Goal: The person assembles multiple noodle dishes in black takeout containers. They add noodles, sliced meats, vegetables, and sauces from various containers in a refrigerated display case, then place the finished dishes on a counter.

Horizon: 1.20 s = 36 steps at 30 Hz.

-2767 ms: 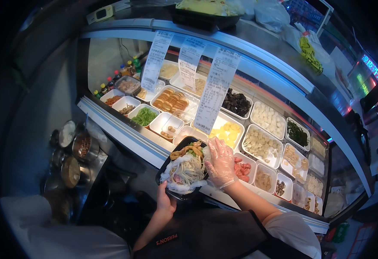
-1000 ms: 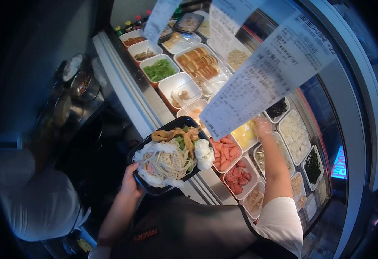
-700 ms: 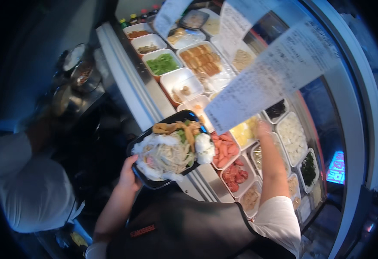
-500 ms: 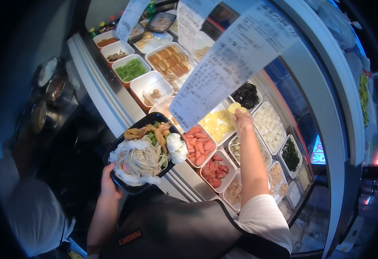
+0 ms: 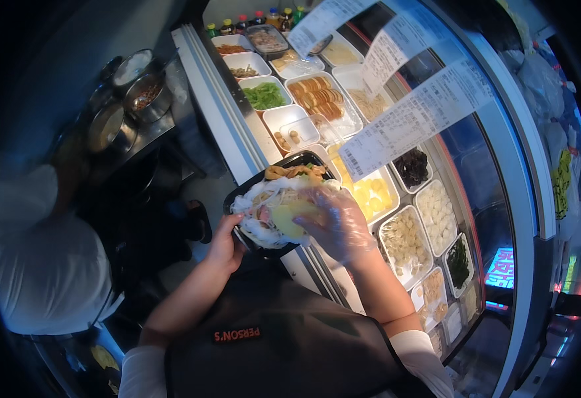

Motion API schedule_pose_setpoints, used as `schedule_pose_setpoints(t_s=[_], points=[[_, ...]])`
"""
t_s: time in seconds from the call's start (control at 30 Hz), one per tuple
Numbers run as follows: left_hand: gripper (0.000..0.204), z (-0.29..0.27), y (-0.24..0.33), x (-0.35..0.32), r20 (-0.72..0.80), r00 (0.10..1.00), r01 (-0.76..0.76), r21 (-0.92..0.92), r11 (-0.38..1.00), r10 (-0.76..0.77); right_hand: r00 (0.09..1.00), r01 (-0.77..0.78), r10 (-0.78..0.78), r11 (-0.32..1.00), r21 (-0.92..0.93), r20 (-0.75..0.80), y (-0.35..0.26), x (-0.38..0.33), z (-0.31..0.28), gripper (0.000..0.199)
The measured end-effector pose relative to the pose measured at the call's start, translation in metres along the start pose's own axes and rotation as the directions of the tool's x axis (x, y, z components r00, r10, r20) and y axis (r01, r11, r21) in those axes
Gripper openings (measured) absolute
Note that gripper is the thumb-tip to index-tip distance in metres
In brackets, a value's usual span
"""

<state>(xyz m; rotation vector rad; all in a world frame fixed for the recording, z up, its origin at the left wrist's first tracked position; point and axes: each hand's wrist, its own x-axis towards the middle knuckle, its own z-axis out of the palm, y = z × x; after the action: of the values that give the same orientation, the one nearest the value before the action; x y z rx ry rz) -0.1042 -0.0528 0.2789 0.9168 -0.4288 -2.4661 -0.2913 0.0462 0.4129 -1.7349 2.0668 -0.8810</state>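
My left hand [image 5: 225,245] grips the near left edge of a black plastic container [image 5: 258,250]. White noodles [image 5: 258,207] and browned folded pieces [image 5: 297,172] fill it. Above the food is my right hand [image 5: 345,229], in a clear plastic glove and slightly blurred. Its fingers are closed on pale yellow round slices [image 5: 286,221], which look like potato, low over the noodles. To the right of the container lies a white tray [image 5: 396,207] of similar yellow slices. The right hand hides the container's right side.
A cold counter holds several trays: green leaves [image 5: 264,96], sliced brown rolls [image 5: 317,96], black fungus [image 5: 413,167] and white cubes [image 5: 436,207]. Printed paper slips [image 5: 416,119] hang over them. Metal pots [image 5: 148,99] stand at the left, near a person in white [image 5: 55,272].
My right hand has come from the yellow slice tray to above the container, bringing slices. The view has shifted, and my left hand still holds the container.
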Motion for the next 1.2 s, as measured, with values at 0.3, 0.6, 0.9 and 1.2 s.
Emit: schedule_pose_setpoints(t_s=[0.3, 0.6, 0.9, 1.2], points=[[0.048, -0.013, 0.010, -0.016, -0.037, 0.996, 0.066, -0.200, 0.978, -0.075, 0.970, 0.187, -0.212, 0.963, -0.193, -0.116, -0.023, 0.032, 0.008, 0.020], [0.054, -0.096, 0.093, -0.052, -0.030, 0.973, -0.224, -0.346, 0.911, 0.228, 0.978, -0.052, 0.193, 0.577, 0.815, -0.075, -0.021, 0.172, 0.076, 0.043], [0.056, -0.178, 0.147, -0.029, -0.289, 0.855, -0.487, -0.161, 0.858, 0.431, 0.786, -0.582, 0.197, -0.086, 0.809, 0.586, 0.014, 0.478, 0.231, 0.048], [0.052, -0.189, 0.174, -0.007, -0.343, 0.882, -0.419, -0.260, 0.870, 0.323, 0.854, -0.480, 0.182, 0.640, 0.601, 0.488, 0.006, 0.463, 0.261, 0.035]])
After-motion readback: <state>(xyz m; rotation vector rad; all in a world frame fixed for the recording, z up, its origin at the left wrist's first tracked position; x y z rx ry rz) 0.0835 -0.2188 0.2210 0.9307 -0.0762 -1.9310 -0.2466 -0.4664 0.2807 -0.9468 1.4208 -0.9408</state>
